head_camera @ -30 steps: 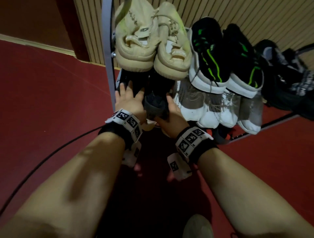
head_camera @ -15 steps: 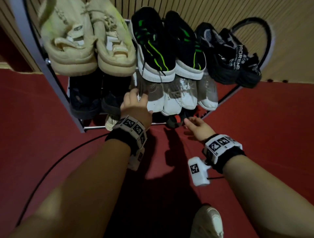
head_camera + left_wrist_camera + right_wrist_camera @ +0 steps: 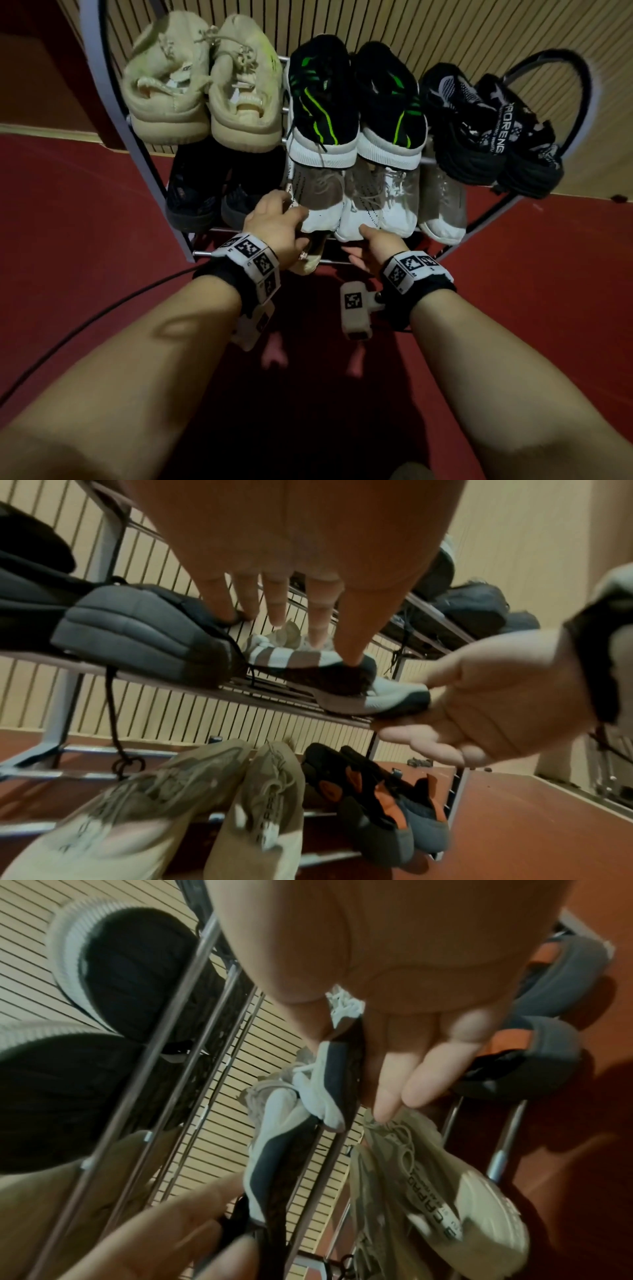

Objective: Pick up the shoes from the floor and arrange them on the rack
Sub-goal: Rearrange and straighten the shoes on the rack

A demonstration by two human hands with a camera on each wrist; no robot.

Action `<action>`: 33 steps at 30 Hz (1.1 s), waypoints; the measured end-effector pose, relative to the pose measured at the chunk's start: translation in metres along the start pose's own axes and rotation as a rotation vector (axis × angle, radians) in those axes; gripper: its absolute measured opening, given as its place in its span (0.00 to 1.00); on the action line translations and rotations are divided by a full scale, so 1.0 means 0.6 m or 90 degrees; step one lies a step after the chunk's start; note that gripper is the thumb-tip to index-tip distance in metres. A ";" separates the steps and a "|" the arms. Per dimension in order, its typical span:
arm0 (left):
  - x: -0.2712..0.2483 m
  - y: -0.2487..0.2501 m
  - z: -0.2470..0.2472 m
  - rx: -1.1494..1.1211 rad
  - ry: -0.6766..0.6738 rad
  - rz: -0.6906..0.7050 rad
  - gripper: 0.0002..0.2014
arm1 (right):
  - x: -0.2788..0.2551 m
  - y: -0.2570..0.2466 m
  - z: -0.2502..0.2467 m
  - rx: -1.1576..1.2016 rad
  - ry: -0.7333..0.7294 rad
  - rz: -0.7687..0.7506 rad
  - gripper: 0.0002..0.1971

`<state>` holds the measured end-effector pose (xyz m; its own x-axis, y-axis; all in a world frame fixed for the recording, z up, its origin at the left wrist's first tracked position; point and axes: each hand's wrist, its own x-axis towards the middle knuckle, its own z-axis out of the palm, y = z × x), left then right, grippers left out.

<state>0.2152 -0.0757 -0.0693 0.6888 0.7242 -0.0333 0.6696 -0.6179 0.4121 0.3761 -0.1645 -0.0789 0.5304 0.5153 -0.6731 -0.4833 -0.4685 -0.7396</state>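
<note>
On the rack's [image 3: 202, 253] middle shelf lie two grey-white pairs beside a black pair [image 3: 205, 198]. My left hand [image 3: 274, 222] rests on the heel of the leftmost grey-white shoe [image 3: 318, 202]. In the left wrist view its fingers [image 3: 277, 607] are spread and fairly straight, and the thumb tip touches the shoe's collar. My right hand [image 3: 373, 245] holds the heel of the second grey-white shoe [image 3: 359, 212], thumb on the heel [image 3: 394, 699], fingers beneath the sole.
The top shelf holds a beige pair [image 3: 205, 92], a black-green pair [image 3: 356, 109] and a black patterned pair [image 3: 489, 130]. On the bottom shelf lie beige shoes [image 3: 205, 804] and black-orange shoes [image 3: 377, 804]. A black cable [image 3: 85, 322] crosses the red floor at left.
Both hands left the black pair and moved right. My right hand rose from near the floor to the second grey-white shoe's heel. My left hand stays at the first one's heel.
</note>
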 end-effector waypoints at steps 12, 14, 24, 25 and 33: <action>-0.018 -0.005 0.012 -0.095 -0.059 -0.101 0.28 | 0.001 0.011 0.034 0.103 -0.011 -0.020 0.42; -0.010 -0.008 0.014 -0.136 -0.050 -0.108 0.25 | 0.005 0.010 0.045 0.155 0.004 -0.027 0.45; 0.004 -0.025 0.028 -0.332 -0.099 -0.098 0.37 | 0.020 0.032 0.017 0.047 0.068 -0.091 0.32; 0.004 -0.022 0.034 -0.365 -0.114 -0.101 0.39 | 0.019 0.034 0.011 0.022 0.059 -0.098 0.32; 0.033 0.021 0.060 -0.671 -0.087 -0.187 0.43 | 0.013 0.026 -0.006 -0.096 0.039 -0.178 0.49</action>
<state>0.2474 -0.0802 -0.0974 0.6106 0.7195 -0.3308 0.2841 0.1909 0.9396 0.3753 -0.1703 -0.0959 0.6719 0.5969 -0.4385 -0.2058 -0.4183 -0.8847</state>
